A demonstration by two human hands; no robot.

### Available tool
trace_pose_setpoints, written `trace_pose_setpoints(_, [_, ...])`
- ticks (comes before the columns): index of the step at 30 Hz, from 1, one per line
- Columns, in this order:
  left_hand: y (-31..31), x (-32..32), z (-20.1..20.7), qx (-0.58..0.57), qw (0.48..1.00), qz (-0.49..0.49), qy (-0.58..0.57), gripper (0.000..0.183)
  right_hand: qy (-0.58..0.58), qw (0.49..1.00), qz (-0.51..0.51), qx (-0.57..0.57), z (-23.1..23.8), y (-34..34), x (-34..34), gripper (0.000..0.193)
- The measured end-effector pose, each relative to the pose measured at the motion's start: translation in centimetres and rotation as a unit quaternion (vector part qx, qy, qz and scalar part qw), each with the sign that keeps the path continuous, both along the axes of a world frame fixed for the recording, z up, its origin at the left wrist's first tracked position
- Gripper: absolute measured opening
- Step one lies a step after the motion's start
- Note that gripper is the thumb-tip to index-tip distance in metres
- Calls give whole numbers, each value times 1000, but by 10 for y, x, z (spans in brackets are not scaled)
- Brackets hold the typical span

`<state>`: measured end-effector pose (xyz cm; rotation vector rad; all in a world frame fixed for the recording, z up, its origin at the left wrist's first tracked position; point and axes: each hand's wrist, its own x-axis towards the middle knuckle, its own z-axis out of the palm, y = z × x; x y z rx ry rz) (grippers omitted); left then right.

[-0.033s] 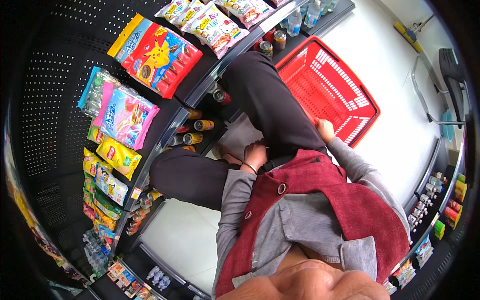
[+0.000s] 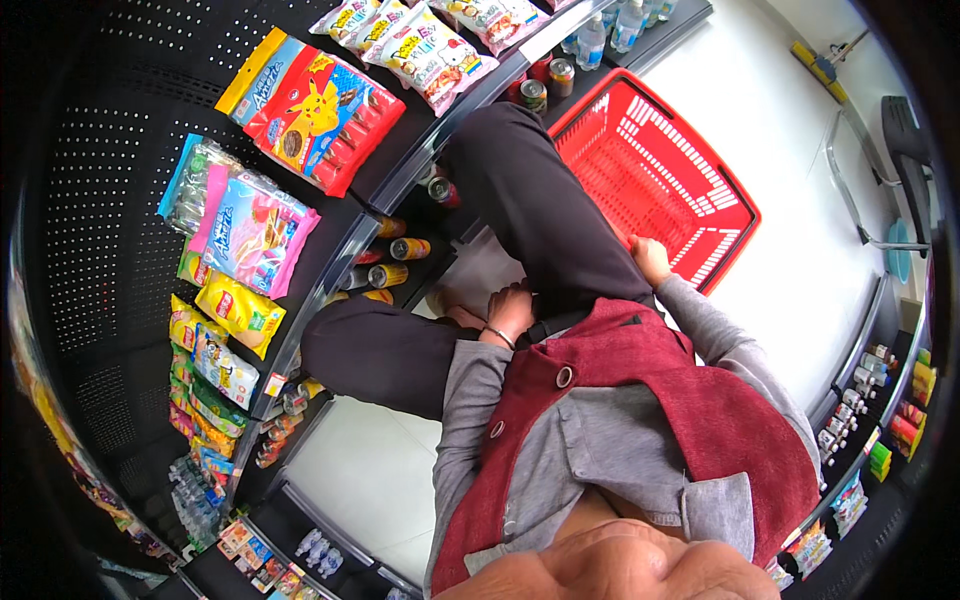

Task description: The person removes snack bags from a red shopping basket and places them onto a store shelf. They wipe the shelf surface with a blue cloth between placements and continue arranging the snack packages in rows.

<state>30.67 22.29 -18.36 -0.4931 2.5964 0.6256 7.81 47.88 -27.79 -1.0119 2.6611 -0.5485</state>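
Note:
My left hand (image 2: 510, 312), with a thin band at its wrist, rests low between my bent legs in dark trousers. Its fingers curl inward, and their tips are hidden, so what they hold, if anything, cannot be made out. On the other side of my right thigh, my right hand (image 2: 651, 260) is closed at the near rim of a red plastic shopping basket (image 2: 735, 180). Part of that grip is hidden by the leg and rim. Nothing shows inside the basket, which stands tilted on the pale floor.
A black shelf on my left bears a red cookie pack (image 2: 320, 120), a pink-edged wafer bag (image 2: 255, 232) and a yellow chip bag (image 2: 240, 312). Cans (image 2: 409, 249) stand below. Water bottles (image 2: 592, 42) are beyond the basket. A chair (image 2: 905, 140) stands far right.

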Motion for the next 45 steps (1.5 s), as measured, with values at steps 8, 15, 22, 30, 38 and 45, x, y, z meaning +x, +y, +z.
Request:
trace_pose_setpoints(8, [-66,17,139,152,977,-22,147,46,-15,1000,-6,9,-14,-12,-11,9])
trace_pose_setpoints(15, [-212,-21,223,331,831,191,404,34,-126,989,-42,72,1,-12,-20,11])
trace_pose_setpoints(22, [-320,-47,187,-58,746,389,537,46,-181,903,34,-388,220,-142,-33,39])
trace_pose_setpoints(30, [-343,-46,135,41,745,396,535,56,-218,491,637,-553,399,-313,74,23])
trace_pose_setpoints(38, [-337,-54,137,239,680,469,511,44,-200,417,578,-672,424,-347,112,21])
trace_pose_setpoints(45, [-333,-61,141,295,637,468,537,62,82,614,428,-659,370,-429,43,28])
